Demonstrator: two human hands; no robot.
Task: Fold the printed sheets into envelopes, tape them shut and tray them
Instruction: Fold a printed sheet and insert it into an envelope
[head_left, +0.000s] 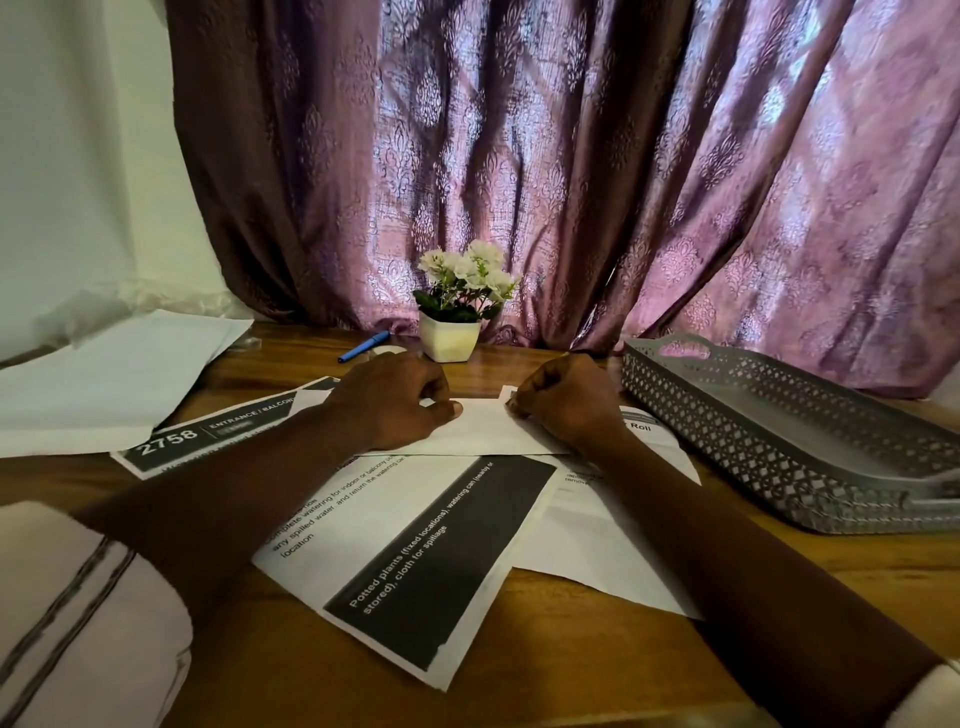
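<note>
- Table (571, 649): loose sheets (415, 545) lie across its middle, and the tray (727, 426) sits at its right edge.
- Folded sheet (483, 428), past mid-table: I'd square its edges first, then crease firmly.
- Left hand (395, 400): fingers curled, thumb pressing the folded sheet; I cannot tell whether it pinches.
- Right hand (561, 400): curled, pinching the sheet's right flap.

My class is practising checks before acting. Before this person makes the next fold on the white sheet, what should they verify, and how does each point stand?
1. Left hand holds the folded sheet steady: ok.
2. Right hand pinches its right edge: ok.
3. Tray has room: ok.
4. Tape within reach: cannot tell.
5. Bare flat surface underneath: not ok, it lies on loose printed sheets.
</note>
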